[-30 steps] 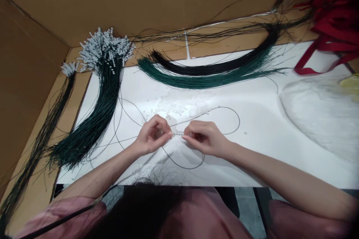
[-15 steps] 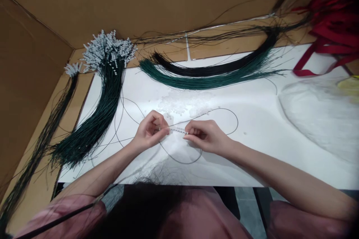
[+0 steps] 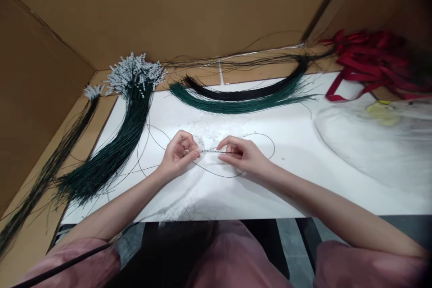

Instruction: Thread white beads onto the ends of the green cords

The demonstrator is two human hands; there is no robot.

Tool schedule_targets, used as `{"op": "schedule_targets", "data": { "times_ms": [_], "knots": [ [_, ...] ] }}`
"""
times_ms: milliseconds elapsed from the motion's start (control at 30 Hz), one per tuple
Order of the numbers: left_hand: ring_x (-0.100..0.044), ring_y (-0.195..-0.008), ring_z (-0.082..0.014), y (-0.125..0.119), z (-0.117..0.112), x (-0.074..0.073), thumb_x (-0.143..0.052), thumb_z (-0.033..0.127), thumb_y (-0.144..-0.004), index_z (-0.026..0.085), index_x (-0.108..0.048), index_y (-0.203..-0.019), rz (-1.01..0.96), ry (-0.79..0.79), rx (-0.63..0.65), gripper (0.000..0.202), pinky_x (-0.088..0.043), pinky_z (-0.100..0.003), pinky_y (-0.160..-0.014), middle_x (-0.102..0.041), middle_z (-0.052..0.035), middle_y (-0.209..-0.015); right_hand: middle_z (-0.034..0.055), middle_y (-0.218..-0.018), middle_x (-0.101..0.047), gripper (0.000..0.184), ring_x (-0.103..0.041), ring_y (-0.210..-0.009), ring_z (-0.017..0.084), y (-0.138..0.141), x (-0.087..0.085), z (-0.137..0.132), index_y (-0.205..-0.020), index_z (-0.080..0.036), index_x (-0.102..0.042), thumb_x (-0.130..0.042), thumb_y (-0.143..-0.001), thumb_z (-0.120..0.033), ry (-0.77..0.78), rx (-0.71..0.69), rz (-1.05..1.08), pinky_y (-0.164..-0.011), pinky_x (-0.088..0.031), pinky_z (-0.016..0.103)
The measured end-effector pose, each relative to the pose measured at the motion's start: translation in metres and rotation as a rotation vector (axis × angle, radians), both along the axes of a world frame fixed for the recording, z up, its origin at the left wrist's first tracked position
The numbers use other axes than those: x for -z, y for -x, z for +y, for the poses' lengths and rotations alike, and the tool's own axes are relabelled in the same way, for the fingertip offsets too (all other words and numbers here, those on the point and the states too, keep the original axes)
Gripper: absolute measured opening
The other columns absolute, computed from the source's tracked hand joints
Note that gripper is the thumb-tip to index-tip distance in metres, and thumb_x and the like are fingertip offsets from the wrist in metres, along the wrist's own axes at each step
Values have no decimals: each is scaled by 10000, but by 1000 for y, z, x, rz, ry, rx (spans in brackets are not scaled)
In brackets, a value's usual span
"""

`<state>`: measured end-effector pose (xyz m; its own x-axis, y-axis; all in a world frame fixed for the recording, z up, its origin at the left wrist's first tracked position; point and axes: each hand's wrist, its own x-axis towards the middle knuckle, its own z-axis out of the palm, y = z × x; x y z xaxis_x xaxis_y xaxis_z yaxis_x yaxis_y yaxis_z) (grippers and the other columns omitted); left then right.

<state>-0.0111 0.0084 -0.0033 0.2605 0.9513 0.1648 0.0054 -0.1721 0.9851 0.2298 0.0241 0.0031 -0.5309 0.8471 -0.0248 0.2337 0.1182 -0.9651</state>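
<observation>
My left hand [image 3: 178,157] is closed, with thumb and forefinger pinching one end of a thin dark wire strung with small whitish beads [image 3: 209,150]. The beaded stretch spans the gap between my hands, low over the white board [image 3: 297,189]. My right hand [image 3: 246,155] is at the other end of the beads, its thumb and fingers around the wire, which runs back towards the palm. The tips there look slightly apart. Loops of thin dark wire [image 3: 274,148] curve out around both hands. Small clear beads [image 3: 209,131] lie scattered just beyond them.
Left of my hands lies a thick bundle of dark green wires [image 3: 124,130] with white beaded tips; a thinner bundle [image 3: 72,137] is beside it. Black wires [image 3: 243,93] and green wires [image 3: 229,107] curve across the back. Red ribbon [image 3: 371,63] and a clear plastic bag [image 3: 371,144] are right.
My right fingertips have moved off the bead end and loosened slightly, showing more of the beaded stretch and bare wire. The near wire loop has flattened. The view has shifted a little.
</observation>
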Motion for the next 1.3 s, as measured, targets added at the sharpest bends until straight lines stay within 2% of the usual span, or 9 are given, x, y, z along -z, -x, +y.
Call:
{"op": "schedule_targets", "data": {
  "times_ms": [200, 333, 467, 733, 1033, 1300],
  "knots": [
    [-612, -671, -114, -3, 0, 0, -714, 260, -864, 186, -472, -930, 55, -25, 38, 261, -443, -209, -610, -628, 2, -764, -69, -584, -471, 225, -356, -475, 66, 10, 3, 1, -938, -151, -632, -697, -836, -341, -213, 15, -87, -516, -290, 206],
    [-623, -725, -120, -4, 0, 1, -690, 254, -884, 183, -485, -949, 115, -62, 69, 226, -468, -230, -692, -627, -7, -805, -18, -677, -568, 185, -406, -532, 81, 20, 4, 1, -882, -149, -648, -665, -878, -333, -421, -15, -123, -559, -321, 208],
    [-622, -742, -121, -4, 0, 2, -658, 245, -906, 182, -487, -963, 142, -102, 115, 191, -465, -236, -705, -614, -8, -819, 17, -774, -642, 162, -427, -571, 90, 24, 9, 2, -854, -157, -647, -573, -937, -275, -512, -48, -99, -585, -328, 210],
    [-552, -707, -116, -5, -2, 0, -609, 232, -929, 179, -478, -880, 303, -202, 159, 150, -413, -222, -608, -559, -9, -800, -22, -652, -552, 164, -383, -519, 88, 19, 14, 4, -792, -159, -604, -568, -914, -263, -477, -109, -64, -552, -309, 207],
    [-534, -711, -122, -3, -4, -1, -595, 226, -931, 184, -471, -859, 309, -166, 215, 149, -417, -220, -588, -529, -10, -793, -34, -633, -527, 153, -386, -533, 79, 16, 12, 5, -776, -155, -617, -606, -901, -244, -438, -119, -69, -540, -305, 199],
    [-553, -698, -127, 1, -5, -4, -599, 186, -924, 187, -500, -881, 330, -229, 184, 108, -432, -237, -599, -548, -11, -767, -48, -582, -460, 224, -372, -513, 66, 11, 12, 4, -726, -142, -624, -660, -889, -292, -427, -98, -12, -503, -302, 189]
  ]
}}
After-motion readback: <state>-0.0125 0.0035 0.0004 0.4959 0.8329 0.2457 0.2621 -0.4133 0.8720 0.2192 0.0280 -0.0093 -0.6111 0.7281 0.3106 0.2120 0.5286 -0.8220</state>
